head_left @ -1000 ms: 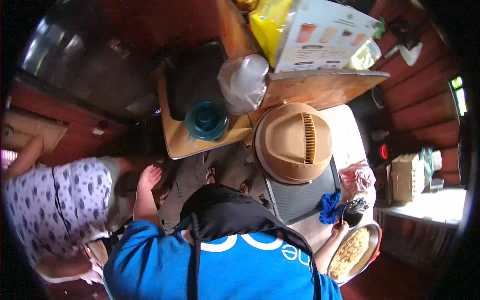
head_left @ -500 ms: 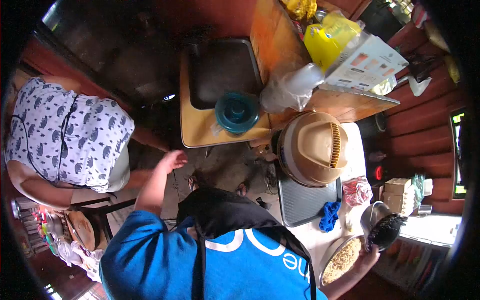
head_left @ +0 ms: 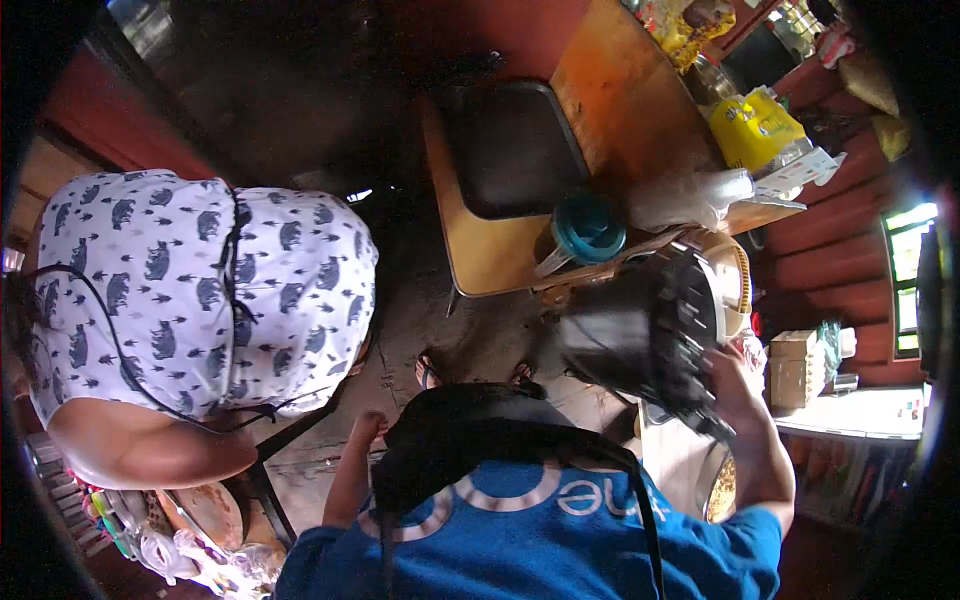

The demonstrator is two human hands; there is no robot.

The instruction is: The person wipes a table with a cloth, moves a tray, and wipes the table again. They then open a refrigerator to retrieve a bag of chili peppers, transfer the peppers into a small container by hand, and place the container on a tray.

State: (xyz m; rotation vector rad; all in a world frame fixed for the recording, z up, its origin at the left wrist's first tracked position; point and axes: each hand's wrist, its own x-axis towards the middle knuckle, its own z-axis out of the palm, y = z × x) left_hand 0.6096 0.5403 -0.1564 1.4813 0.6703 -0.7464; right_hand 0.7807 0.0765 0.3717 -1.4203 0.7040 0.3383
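My right hand (head_left: 735, 378) grips a dark pot-like container (head_left: 625, 335) by its rim side, where black ragged material (head_left: 690, 325) hangs, blurred by motion. The container is tilted on its side in front of me. Partly behind my right forearm, a metal basin (head_left: 716, 478) shows pale shredded food inside. My left hand (head_left: 370, 428) hangs low beside my black apron (head_left: 470, 440), touching nothing that I can see. Its fingers are small and blurred.
A person in a patterned top (head_left: 200, 290) stands close on my left. Ahead is a wooden table (head_left: 490, 255) with a dark tray (head_left: 515, 150) and a teal lidded container (head_left: 588, 230). Cartons (head_left: 795, 365) stand at right. A beige lidded tub (head_left: 735, 275) is partly hidden.
My right hand has lifted the dark container from beside the basin, bringing it forward and leftward. My left hand has dropped lower. The view has turned left, and the other person appears closer.
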